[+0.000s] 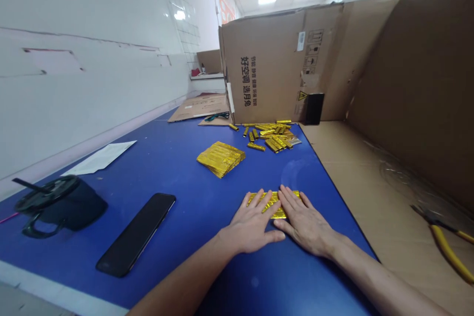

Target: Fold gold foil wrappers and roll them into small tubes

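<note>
Head view shows a shiny gold foil piece [280,213] flat on the smooth blue surface [177,168], its long axis seemingly left to right, directly beneath the bare left hand [254,222] and right hand [305,222], equally near, fingers outstretched, gripping nothing.

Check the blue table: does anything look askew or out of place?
The small gold pieces by the carton look disordered, lying loosely at mixed angles, while the flat gold stack nearer the camera is only slightly fanned. I see no spill.
</note>
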Demonstrator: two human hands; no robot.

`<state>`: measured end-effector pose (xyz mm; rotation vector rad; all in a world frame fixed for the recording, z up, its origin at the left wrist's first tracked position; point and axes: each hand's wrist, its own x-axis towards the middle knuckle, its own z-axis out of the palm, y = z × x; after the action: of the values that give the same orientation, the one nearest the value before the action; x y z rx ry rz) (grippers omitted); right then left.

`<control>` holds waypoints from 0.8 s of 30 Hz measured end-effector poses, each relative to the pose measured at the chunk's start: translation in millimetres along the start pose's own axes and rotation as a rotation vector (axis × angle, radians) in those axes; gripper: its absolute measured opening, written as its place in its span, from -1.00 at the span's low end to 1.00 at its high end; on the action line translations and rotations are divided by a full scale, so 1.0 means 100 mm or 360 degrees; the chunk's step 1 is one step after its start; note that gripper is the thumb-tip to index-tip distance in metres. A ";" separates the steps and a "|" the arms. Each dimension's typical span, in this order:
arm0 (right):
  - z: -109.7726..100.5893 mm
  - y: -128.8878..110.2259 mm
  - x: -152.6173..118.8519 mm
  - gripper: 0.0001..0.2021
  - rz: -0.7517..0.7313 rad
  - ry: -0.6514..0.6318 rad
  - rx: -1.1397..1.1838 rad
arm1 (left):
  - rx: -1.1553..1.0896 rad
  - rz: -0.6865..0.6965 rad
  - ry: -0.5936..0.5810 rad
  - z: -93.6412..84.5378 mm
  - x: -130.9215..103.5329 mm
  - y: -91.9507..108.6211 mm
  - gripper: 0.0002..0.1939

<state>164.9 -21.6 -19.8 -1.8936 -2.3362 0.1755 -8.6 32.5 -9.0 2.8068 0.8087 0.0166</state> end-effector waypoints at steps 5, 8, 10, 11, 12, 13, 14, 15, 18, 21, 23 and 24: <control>0.01 0.00 -0.01 -0.33 -0.0011 0.0008 -0.0010 | 0.0037 0.0012 -0.0044 0.01 0.01 0.03 -0.26; 0.01 0.00 0.00 -0.31 -0.0004 -0.0013 -0.0040 | 0.0048 -0.0005 -0.0039 0.00 -0.01 0.00 -0.22; 0.01 0.00 0.00 -0.30 0.0001 -0.0005 -0.0048 | 0.0065 -0.0086 -0.0036 -0.03 -0.05 -0.08 -0.17; 0.01 0.00 0.01 -0.29 0.0001 -0.0001 -0.0050 | 0.0080 -0.0140 -0.0046 -0.04 -0.07 -0.13 -0.16; 0.01 0.00 0.01 -0.27 0.0000 -0.0001 -0.0053 | 0.0097 -0.0194 -0.0051 -0.06 -0.10 -0.19 -0.16; 0.01 -0.01 0.01 -0.26 0.0002 -0.0003 -0.0059 | 0.0113 -0.0250 -0.0063 -0.08 -0.13 -0.24 -0.15; 0.01 -0.01 0.01 -0.24 0.0006 -0.0010 -0.0069 | 0.0126 -0.0292 -0.0085 -0.11 -0.15 -0.28 -0.14; 0.00 -0.02 0.01 -0.24 0.0012 -0.0019 -0.0080 | 0.0141 -0.0343 -0.0099 -0.13 -0.17 -0.31 -0.12; -0.02 -0.03 0.01 -0.23 0.0029 -0.0046 -0.0113 | 0.0160 -0.0447 -0.0046 -0.21 -0.17 -0.23 -0.04; -0.03 -0.04 0.00 -0.28 0.0022 -0.0072 -0.0156 | 0.0175 -0.0345 0.0175 -0.29 -0.11 0.08 -0.07; -0.03 -0.03 0.01 -0.34 -0.0006 -0.0079 -0.0183 | 0.0185 -0.0260 0.0307 -0.32 -0.07 0.33 -0.08; -0.03 -0.02 0.01 -0.36 -0.0027 -0.0085 -0.0192 | 0.0185 -0.0198 0.0356 -0.33 -0.05 0.44 -0.09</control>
<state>163.1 -21.2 -16.9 -1.9451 -2.4492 0.0859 7.7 0.5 32.8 2.8922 1.0659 0.2769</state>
